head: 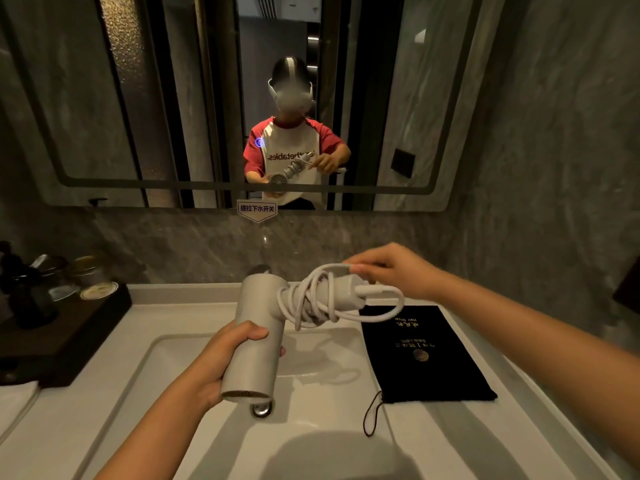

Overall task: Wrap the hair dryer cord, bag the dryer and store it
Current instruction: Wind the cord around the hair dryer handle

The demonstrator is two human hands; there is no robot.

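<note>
Centre frame: left hand (221, 358) is gripping dryer (258, 336) barrel, right hand (391, 271) is pinching cord (311, 303) end; tuck last loop snug.

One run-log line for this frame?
cord mostly wrapped | left hand grips dryer | right hand holds plug end | bag on counter
</note>
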